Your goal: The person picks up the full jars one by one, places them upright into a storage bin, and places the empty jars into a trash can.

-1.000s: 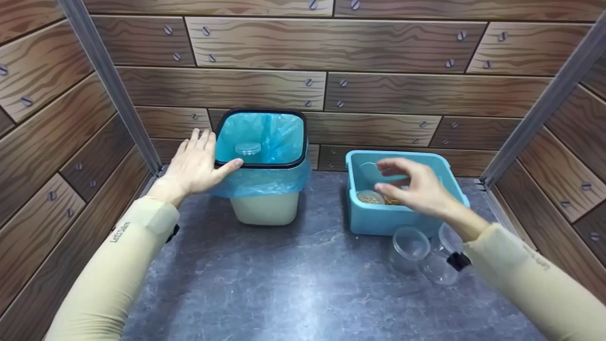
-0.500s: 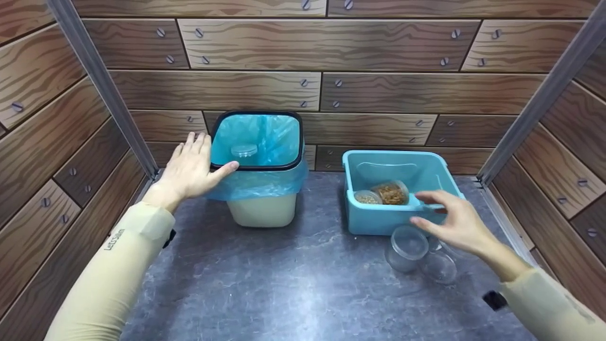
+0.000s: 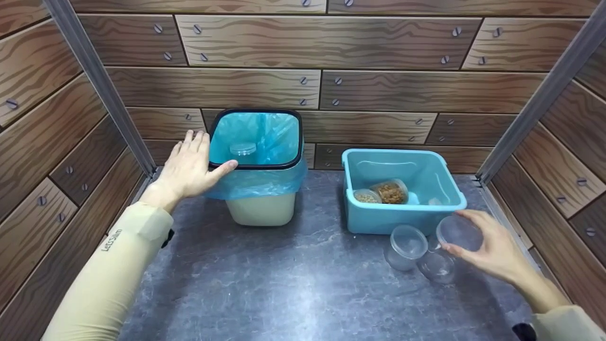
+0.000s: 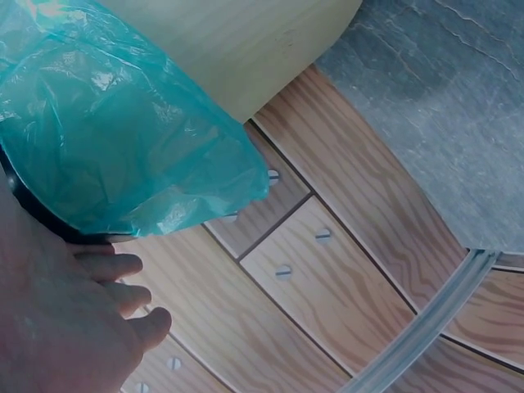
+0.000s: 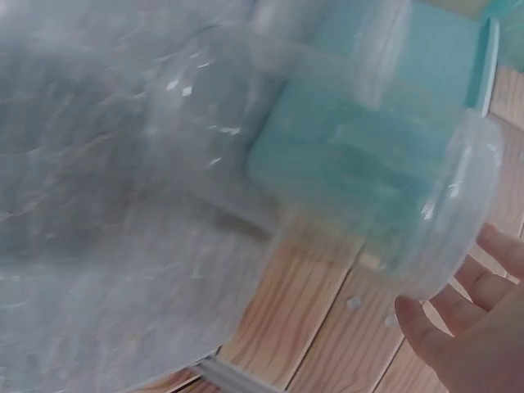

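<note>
My left hand (image 3: 185,168) lies with straight fingers along the black rim (image 3: 255,166) of a bin (image 3: 262,208) lined with a blue bag (image 4: 123,147); its thumb crosses the rim. A clear jar (image 3: 244,149) shows inside the bag. At the right, my right hand (image 3: 492,246) holds a clear plastic jar (image 3: 459,232) by its lid, thumb on the near side and fingers on the far side. In the right wrist view the fingertips meet the edge of the lid (image 5: 458,205). Two more clear jars stand beside it, one upright (image 3: 408,244) and one lower (image 3: 436,266).
A light blue tub (image 3: 393,220) stands right behind the jars. In it lie a jar of brown bits (image 3: 392,192) and a jar of pale grains (image 3: 367,196). Wood-patterned walls (image 3: 331,45) with metal corner posts (image 3: 102,90) enclose the grey surface (image 3: 284,284).
My right hand has come out from over the tub, moved right and toward me, and taken hold of the rightmost clear jar. The left hand has stayed on the bin.
</note>
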Tool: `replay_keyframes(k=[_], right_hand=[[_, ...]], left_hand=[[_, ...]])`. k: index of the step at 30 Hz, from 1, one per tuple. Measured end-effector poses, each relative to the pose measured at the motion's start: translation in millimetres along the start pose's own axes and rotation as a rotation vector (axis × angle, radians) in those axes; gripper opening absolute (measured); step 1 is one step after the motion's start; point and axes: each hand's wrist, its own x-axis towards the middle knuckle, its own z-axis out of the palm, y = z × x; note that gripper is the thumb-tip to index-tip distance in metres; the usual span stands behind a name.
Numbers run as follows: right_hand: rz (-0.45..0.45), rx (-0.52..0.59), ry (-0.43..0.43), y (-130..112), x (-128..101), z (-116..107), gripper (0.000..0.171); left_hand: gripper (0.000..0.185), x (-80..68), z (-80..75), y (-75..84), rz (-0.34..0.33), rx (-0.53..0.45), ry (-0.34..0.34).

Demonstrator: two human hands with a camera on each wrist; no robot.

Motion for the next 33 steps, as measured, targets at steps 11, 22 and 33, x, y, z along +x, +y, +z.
replay_keyframes(k=[11,22,33], right_hand=[[0.124,0.061,-0.029,27.0,-18.2,7.9,0.11],[0.269,0.141,-0.022,31.4,-30.3,11.6,0.104],[0.221,0.205,0.08,15.8,-19.8,-9.2,0.095]], left_hand=[[0.124,-0.8,1.4,-0.9,-0.003,-0.006,0.0],[0.123,-1.4,3.1,-1.6,-0.003,-0.016,0.01],[0.123,0.7,3.2,-0.4,0.003,-0.017,0.018]])
